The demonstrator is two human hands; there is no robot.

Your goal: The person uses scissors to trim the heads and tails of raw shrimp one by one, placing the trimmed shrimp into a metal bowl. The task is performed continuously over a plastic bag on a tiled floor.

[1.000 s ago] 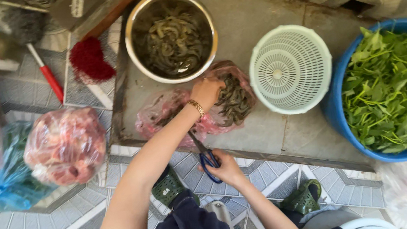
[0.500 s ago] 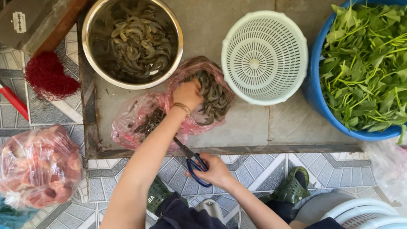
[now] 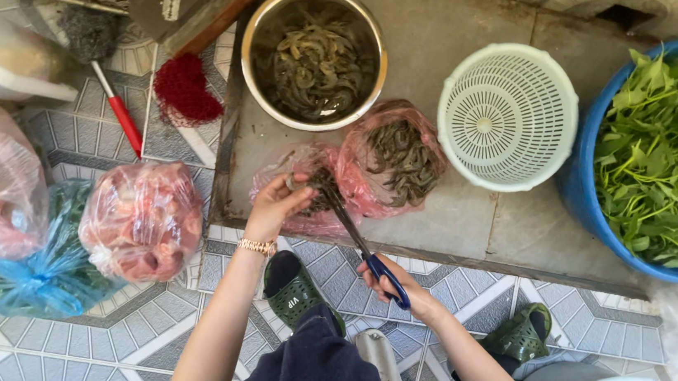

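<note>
— On the grey stone worktop [image 3: 475, 227], what are we crowded by?

— Quite a lot. Our left hand [image 3: 274, 207] pinches one small shrimp [image 3: 323, 182] over the pink plastic bag [image 3: 390, 165], which lies open and crumpled with more shrimp heaped in it. Our right hand [image 3: 402, 288] is clenched round the blue handles of the scissors [image 3: 356, 238], whose blades reach up to the held shrimp; whether they bite it we cannot quite tell, the view is too fine there.

— And behind the bag?

— A round metal bowl [image 3: 261, 74], shiny at the rim, full of greyish shrimp, just beyond the bag. To the right a white plastic colander [image 3: 506, 116], ribbed and slotted, stands near the bag. Further right a blue tub [image 3: 583, 183] of leafy greens [image 3: 676, 158] overhangs the worktop's end.

— Where is there room?

— Bare stone shows between colander and near edge, and behind the colander. The near edge is rough and runs just past our hands; our green clogs [image 3: 291, 290] sit below it on the patterned tile floor [image 3: 82, 364].

— On the left?

— Clear, wrinkled bags of pink meat [image 3: 143, 222] and a blue bag [image 3: 32, 278] lie on the floor, well apart from our hands. A red mesh scrubber [image 3: 183, 89] and a red-handled brush [image 3: 121, 120] lie beside the worktop's left edge.
</note>
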